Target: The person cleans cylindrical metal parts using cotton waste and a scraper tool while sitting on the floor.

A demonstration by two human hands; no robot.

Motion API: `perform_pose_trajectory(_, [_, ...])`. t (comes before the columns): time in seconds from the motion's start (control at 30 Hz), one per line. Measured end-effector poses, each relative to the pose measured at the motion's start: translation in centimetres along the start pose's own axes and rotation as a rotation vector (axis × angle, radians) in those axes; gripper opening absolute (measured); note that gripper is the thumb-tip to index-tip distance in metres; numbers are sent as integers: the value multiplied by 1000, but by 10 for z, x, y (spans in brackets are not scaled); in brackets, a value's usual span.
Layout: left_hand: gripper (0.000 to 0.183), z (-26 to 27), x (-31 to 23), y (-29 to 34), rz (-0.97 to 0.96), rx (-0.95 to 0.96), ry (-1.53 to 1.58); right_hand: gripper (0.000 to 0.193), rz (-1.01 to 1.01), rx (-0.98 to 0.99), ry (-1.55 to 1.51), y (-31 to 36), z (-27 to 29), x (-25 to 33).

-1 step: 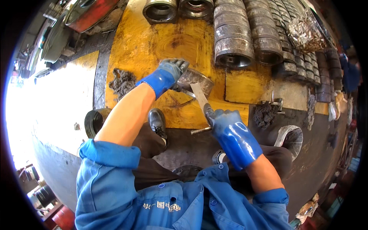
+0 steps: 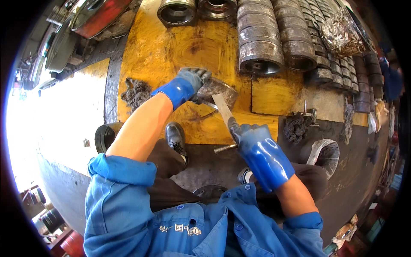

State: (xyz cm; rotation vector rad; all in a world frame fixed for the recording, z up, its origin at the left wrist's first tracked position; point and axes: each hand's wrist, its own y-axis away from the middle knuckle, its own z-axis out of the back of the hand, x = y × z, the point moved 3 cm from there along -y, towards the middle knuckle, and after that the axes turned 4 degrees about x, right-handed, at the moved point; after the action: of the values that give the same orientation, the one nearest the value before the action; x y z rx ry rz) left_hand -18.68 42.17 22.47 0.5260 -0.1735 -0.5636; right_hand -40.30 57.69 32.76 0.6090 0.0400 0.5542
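Observation:
My left hand, in a blue and grey rubber glove, is closed on the left side of a short metal cylinder that lies on its side on the yellow board. My right hand, gloved the same way, grips a flat-bladed metal tool by its dark handle end. The blade slants up and left, its tip at the cylinder's near rim. A narrow shiny strip shows between the left glove and the blade. Beside the right fist is a short rod; whether it is held I cannot tell.
Rows of metal cylinders stand at the far right, with a foil-like bundle on top. Dark rags lie left and right of me. Another cylinder sits by my left forearm. My shoe is near the yellow board.
The view has shifted very slightly. Both hands, the metal cylinder and the tool keep nearly the same places and grips.

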Motion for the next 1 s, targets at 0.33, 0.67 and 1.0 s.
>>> perform_pose_trajectory(0.33, [116,-32,2,-10,-246,-393,192,68,93,-146,-21,21,-38,-36])
perform_pose_trajectory(0.67, [99,-49,-37,17,143,-220,142,70,68,-38,-54,17,-28,-33])
perform_pose_trajectory(1.0, [78,4,-189,34,-280,-956,667,21,-569,-202,-1862,29,-58,-79])
